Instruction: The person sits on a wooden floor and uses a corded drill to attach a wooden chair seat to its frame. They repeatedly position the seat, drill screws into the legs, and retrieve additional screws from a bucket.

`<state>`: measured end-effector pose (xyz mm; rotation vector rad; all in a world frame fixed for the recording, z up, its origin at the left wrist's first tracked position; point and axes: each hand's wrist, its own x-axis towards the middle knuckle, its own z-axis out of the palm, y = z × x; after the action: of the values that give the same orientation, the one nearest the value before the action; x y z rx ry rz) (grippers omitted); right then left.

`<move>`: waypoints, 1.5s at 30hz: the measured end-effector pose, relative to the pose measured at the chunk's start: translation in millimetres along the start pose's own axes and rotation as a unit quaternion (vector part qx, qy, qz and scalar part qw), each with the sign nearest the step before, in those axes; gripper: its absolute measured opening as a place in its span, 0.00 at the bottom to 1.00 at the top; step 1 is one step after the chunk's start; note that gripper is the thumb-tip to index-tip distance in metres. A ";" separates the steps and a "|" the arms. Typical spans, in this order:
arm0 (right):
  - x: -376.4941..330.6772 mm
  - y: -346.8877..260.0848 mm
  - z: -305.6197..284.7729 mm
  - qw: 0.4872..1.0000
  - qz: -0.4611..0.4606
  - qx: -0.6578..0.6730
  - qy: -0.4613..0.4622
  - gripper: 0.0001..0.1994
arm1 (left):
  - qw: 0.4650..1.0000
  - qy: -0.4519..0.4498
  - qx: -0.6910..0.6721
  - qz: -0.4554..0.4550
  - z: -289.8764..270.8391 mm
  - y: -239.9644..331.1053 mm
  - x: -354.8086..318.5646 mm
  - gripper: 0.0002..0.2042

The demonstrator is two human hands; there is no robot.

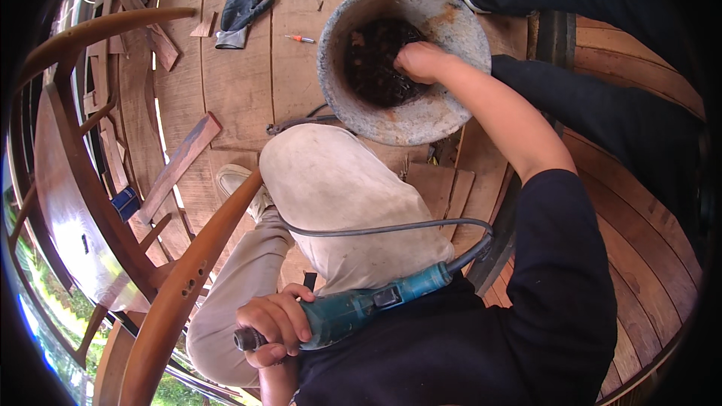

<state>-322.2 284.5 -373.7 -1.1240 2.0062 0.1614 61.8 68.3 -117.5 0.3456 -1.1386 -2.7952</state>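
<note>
My left hand [274, 325] is wrapped around the front of a teal corded die grinder [342, 317], close to its metal chuck. The tool lies slantwise across my lap, and its grey cord loops over my pale-trousered thigh. My right hand [421, 62] reaches down into a worn, grey, rust-stained bucket [468, 34]. Its fingers are bent together at the dark pile of small loose pieces [380, 49] inside. The fingertips are partly hidden, so what they pinch, if anything, cannot be made out.
A black-and-grey work glove [244, 6] and an orange-handled small tool [300, 38] lie on the plank floor [233, 90]. Wood offcuts [179, 165] are scattered leftward. A curved wooden chair frame [192, 278] stands at left. Another person's dark-trousered legs [594, 98] extend from the right.
</note>
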 end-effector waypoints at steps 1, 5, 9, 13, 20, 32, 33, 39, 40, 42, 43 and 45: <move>-1.8 1.2 -0.1 1.000 0.015 -0.013 -0.004 0.11 | 1.000 0.001 -0.001 0.000 -0.5 -0.2 -0.2 0.08; -4.5 1.0 -6.6 0.993 0.046 0.026 0.107 0.10 | 1.000 0.009 -0.001 -0.001 1.4 0.5 -2.2 0.08; 17.6 -1.4 -6.1 0.957 0.054 0.142 0.248 0.14 | 1.000 0.003 -0.002 -0.004 -0.5 -0.7 -1.5 0.08; 55.5 -10.6 -3.9 0.950 0.056 0.161 0.263 0.17 | 1.000 -0.001 0.000 -0.006 0.4 -0.6 0.3 0.08; 58.5 12.8 2.5 0.967 0.003 0.135 0.216 0.15 | 1.000 -0.001 0.002 -0.009 -1.5 -0.5 0.3 0.07; 31.2 -14.1 -17.4 0.977 0.003 0.132 0.165 0.21 | 1.000 0.004 0.001 -0.017 -0.9 1.6 1.4 0.08; 33.9 -20.8 -17.8 0.980 -0.007 0.127 0.156 0.22 | 1.000 0.008 0.002 -0.015 -0.7 1.5 0.4 0.08; 28.5 -31.1 -9.3 0.984 -0.023 0.085 0.155 0.19 | 1.000 0.016 -0.003 -0.009 -2.0 0.1 -2.5 0.08; 23.4 -26.5 -8.8 0.987 -0.024 0.069 0.144 0.18 | 1.000 0.013 -0.002 -0.009 -2.6 -0.1 -2.0 0.08; 4.5 -25.8 -20.5 0.998 -0.020 0.043 0.046 0.16 | 1.000 0.016 0.000 -0.005 -3.2 -0.2 -4.4 0.08; -0.8 -25.6 -23.7 0.999 -0.018 0.030 -0.004 0.15 | 1.000 0.018 -0.001 -0.003 -3.7 -0.2 -5.4 0.07; -4.9 -21.1 -22.6 0.998 0.012 0.053 0.018 0.15 | 1.000 0.019 -0.004 -0.004 -4.2 -1.3 -6.0 0.07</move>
<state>-318.1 264.7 -349.8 -1.0423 2.0359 0.0467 68.6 67.4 -120.2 0.4015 -1.1206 -2.7866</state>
